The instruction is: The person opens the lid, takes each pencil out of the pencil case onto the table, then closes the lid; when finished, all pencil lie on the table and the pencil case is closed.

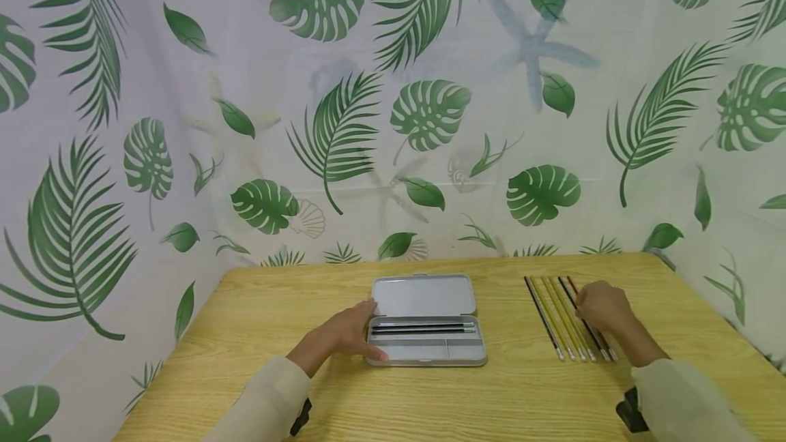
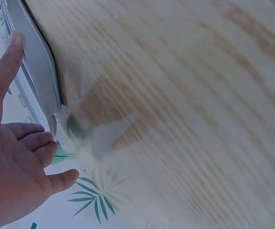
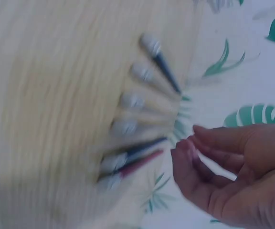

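With its thumb outstretched, the left hand (image 1: 346, 329) rests at nine o'clock on the pale-grey, rectangular hinged case (image 1: 430, 363), seemingly steadying it around its slim black pencils (image 1: 424, 331). At the case's three o'clock, white-erasered black, yellow and red pencils (image 1: 553, 317) lie aligned, apparently for easy separation; the right hand (image 1: 608, 307) bends over the rightmost, but whether it pinches one I cannot tell.

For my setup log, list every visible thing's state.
Grey rectangular pencil case: open, lid laid back
Slender black pencils inside: lying lengthwise
Six slender black, yellow and red pencils: laid side by side
Left hand: touching case
Right hand: fingers curled, grip unclear
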A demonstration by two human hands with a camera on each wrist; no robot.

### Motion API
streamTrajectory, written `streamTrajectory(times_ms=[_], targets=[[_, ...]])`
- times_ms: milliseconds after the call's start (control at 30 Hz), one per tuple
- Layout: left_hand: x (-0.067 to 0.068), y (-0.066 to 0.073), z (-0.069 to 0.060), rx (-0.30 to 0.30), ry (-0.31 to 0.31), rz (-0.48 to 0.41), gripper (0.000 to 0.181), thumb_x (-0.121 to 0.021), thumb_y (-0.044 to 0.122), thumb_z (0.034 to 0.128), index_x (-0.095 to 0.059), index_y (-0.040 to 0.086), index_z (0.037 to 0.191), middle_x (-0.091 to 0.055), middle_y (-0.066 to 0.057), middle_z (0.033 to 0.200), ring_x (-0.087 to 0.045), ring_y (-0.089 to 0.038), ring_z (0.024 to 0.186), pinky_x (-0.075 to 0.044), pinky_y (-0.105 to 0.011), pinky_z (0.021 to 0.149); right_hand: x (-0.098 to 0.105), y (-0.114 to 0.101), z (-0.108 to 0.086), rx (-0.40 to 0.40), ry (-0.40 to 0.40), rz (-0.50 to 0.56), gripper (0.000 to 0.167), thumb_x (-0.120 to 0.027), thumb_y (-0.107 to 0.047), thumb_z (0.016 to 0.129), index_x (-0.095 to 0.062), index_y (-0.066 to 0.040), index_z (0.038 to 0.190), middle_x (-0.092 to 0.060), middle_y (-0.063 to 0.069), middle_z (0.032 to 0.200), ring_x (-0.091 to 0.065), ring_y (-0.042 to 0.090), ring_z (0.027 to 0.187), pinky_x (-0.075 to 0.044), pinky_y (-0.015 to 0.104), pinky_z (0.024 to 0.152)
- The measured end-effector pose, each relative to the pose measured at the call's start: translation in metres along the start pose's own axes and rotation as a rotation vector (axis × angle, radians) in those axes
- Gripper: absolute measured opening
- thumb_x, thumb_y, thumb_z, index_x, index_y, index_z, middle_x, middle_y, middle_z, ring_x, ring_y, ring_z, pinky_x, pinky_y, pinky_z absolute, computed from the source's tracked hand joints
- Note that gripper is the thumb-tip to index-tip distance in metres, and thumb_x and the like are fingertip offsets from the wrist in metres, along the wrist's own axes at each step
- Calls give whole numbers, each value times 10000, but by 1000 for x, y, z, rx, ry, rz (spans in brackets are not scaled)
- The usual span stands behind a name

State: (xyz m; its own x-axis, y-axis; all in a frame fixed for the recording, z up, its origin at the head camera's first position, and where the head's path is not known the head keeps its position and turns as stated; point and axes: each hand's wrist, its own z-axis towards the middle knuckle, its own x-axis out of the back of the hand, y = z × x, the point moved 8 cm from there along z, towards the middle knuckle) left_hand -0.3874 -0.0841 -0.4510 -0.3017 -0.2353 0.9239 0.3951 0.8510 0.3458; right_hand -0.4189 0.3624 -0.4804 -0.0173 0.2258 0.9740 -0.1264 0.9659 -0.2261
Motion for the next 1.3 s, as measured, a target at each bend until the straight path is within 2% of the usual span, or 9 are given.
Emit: streamTrajectory(times_ms=[67,133,167,233,300,467,733,1000,1300], targets=[[0,0,0,-1,-1,-4,1115,-800,494,700,-208,-19,1494,-249,-185,1554,-273,-327,1433,-275,-453,1162,30,-51,-20,14,34,127,252,-572,-88,876,-647,110,1012,-670,254,941,-598,224,668,-516,386,608],[-1,0,0,-5,-5,-9,1114,-797,493,703,-203,-19,1495,-243,-187,1556,-268,-327,1435,-273,-454,1162,45,-89,-34,56,50,221,264,-554,-70,879,-632,117,1049,-663,250,941,-605,231,692,-514,369,608],[-1,0,0,-7,-7,-12,1114,-795,494,705,-200,-16,1497,-238,-185,1558,-266,-325,1437,-273,-454,1162,48,-102,-37,73,57,269,266,-559,-74,890,-630,109,1069,-666,239,953,-620,250,728,-523,371,626],[-2,0,1,-9,-13,-14,1117,-792,499,707,-193,-11,1500,-230,-179,1562,-258,-319,1441,-270,-452,1164,48,-123,-40,145,72,342,242,-596,-93,901,-638,79,1066,-669,188,940,-634,282,818,-536,385,672],[-3,0,1,-9,-14,-17,1118,-793,499,705,-194,-6,1501,-230,-174,1563,-259,-314,1441,-272,-449,1163,42,-139,-38,195,64,403,234,-622,-114,904,-643,47,1074,-669,147,948,-631,262,837,-531,347,670],[-2,1,3,-16,-3,-8,1119,-797,501,699,-202,-8,1498,-249,-170,1557,-282,-311,1431,-286,-442,1158,32,-179,-33,293,30,471,199,-634,-109,898,-662,8,1057,-682,111,955,-632,218,855,-515,284,680],[-4,0,3,-7,-10,-16,1121,-797,499,699,-200,-12,1498,-238,-177,1560,-264,-311,1440,-275,-444,1163,6,-220,-23,391,-84,477,162,-634,-52,878,-683,16,1017,-702,98,953,-645,191,875,-531,265,724],[-3,-1,3,-10,-4,-6,1126,-792,510,699,-198,-16,1498,-244,-174,1558,-275,-308,1436,-281,-441,1160,-12,-243,-22,431,-206,463,138,-646,-24,864,-705,-1,986,-712,75,929,-652,163,859,-531,233,715],[-1,-3,1,-7,4,-10,1121,-795,508,696,-205,-8,1498,-258,-166,1555,-293,-306,1428,-290,-436,1157,-15,-258,-21,481,-185,384,114,-647,-6,853,-722,-18,938,-711,55,885,-629,112,805,-503,195,672]])
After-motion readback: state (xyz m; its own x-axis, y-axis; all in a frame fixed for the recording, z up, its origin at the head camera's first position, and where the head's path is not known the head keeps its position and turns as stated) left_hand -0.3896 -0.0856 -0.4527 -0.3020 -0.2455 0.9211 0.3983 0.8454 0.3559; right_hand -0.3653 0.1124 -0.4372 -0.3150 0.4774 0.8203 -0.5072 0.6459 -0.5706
